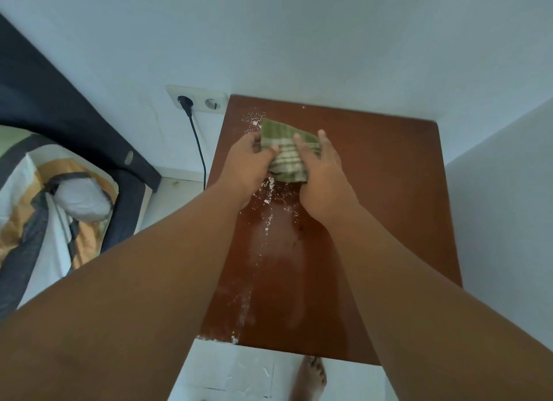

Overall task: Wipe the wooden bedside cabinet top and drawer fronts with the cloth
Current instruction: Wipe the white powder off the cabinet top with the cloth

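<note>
The reddish-brown wooden cabinet top (383, 191) fills the middle of the head view, seen from above. White powder (267, 218) is scattered along its left half, from the far left corner down to the near edge. A green and white checked cloth (287, 152), folded, lies on the far left part of the top. My left hand (248, 164) grips the cloth's left edge, thumb on top. My right hand (321, 173) lies on the cloth's right side with its fingers curled over it. The drawer fronts are hidden below the top.
A white wall runs behind and to the right of the cabinet. A double socket (197, 98) with a black plug and cable (199, 149) sits left of the cabinet. A bed (54, 191) with patterned bedding stands at the left. My bare foot (309, 378) is on the white floor.
</note>
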